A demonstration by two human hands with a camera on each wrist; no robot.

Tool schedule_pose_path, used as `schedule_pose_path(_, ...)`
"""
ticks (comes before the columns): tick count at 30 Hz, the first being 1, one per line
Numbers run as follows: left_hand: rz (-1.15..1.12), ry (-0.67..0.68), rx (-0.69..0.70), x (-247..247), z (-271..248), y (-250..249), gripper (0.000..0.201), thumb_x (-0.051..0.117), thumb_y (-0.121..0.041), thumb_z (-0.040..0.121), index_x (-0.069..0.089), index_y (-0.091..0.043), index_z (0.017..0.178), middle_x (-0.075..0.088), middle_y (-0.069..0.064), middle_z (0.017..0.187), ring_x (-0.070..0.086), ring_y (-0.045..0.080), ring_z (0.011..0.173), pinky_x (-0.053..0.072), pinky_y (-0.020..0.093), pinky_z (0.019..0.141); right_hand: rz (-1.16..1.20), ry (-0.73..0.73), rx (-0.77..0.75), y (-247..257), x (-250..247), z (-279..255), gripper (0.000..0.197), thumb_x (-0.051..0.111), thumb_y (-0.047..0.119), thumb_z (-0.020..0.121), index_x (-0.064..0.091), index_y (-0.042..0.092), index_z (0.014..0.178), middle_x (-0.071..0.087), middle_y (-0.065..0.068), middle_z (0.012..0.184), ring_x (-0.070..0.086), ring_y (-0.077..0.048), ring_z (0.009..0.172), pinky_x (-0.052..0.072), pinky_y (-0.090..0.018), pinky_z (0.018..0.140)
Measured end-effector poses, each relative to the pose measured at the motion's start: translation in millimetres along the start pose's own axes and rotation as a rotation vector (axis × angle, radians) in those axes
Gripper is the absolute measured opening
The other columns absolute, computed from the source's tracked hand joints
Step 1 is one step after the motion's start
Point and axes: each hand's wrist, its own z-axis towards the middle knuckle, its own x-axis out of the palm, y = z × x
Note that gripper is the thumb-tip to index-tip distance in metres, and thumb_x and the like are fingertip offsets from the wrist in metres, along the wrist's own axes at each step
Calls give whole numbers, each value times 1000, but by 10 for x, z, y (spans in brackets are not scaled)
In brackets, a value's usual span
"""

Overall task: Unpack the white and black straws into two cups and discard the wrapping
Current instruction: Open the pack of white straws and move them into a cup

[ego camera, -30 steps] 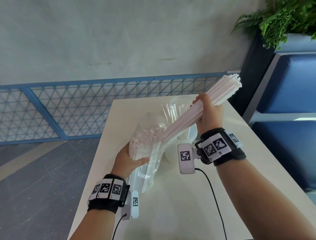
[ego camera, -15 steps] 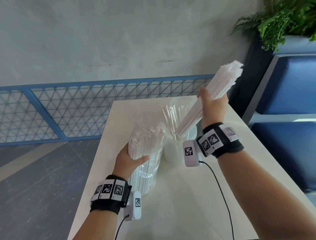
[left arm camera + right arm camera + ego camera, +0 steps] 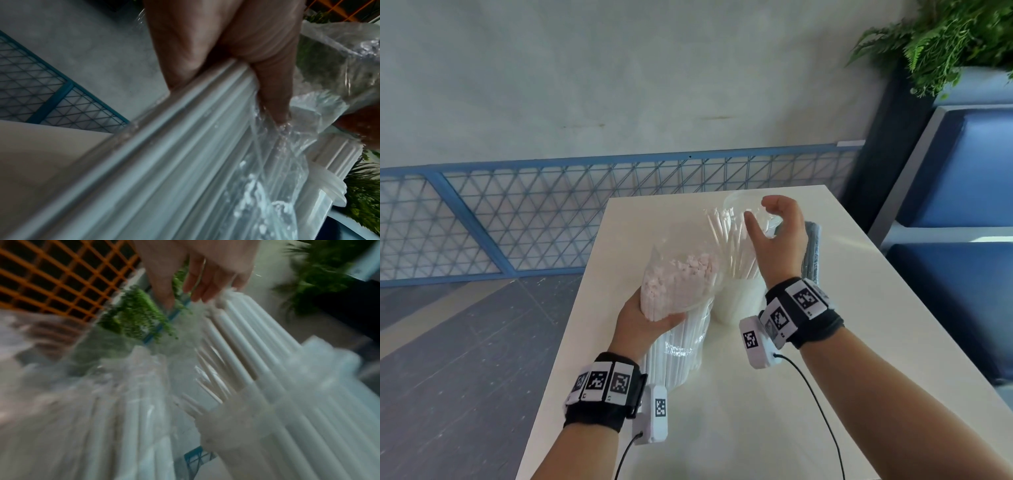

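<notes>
My left hand (image 3: 650, 318) grips a clear plastic bag of white straws (image 3: 678, 284), upright on the table; in the left wrist view my fingers (image 3: 226, 48) curl round the bag (image 3: 185, 162). My right hand (image 3: 756, 209) hovers empty with loosely spread fingers over a white cup (image 3: 736, 301) that holds white straws (image 3: 726, 240). In the right wrist view its fingertips (image 3: 205, 280) hang just above those straws (image 3: 257, 353). A pack of black straws (image 3: 813, 253) lies on the table, partly hidden behind my right wrist. A clear cup (image 3: 743, 202) stands behind the straws.
The white table (image 3: 756, 411) has its left edge close to my left arm. A blue mesh fence (image 3: 517, 219) runs beyond the far edge. Blue seating (image 3: 962, 171) and a potted fern (image 3: 945, 34) stand to the right.
My right hand carried a bundle of white straws from the bag into the white cup and let go; it now hovers empty above them. The left hand kept its hold on the bag.
</notes>
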Motion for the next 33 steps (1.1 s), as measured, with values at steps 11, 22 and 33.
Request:
schedule_pose_path(11,-129,62,-25,-68,22,155,60,86,-7,58,60,-14,112,69,5,107,64,18,103,51,28,85,-201,654,-290,82,99,-529,54,79,25,69,58,18,119,63,4,117,54,-18,110,45,-30,96)
schedule_pose_path(22,-150,84,-12,-57,33,127,55,83,0,60,60,-30,100,68,-5,101,64,11,99,51,24,82,-366,807,-219,23,75,-475,67,77,43,69,53,17,126,61,1,123,56,-16,112,35,-24,101)
schedule_pose_path(33,-125,82,27,-45,86,164,61,84,-1,58,60,-32,104,70,-1,104,66,13,101,51,32,88,-96,760,320,-230,122,-791,55,81,30,67,51,-6,96,49,-12,77,43,-24,69,39,-33,68)
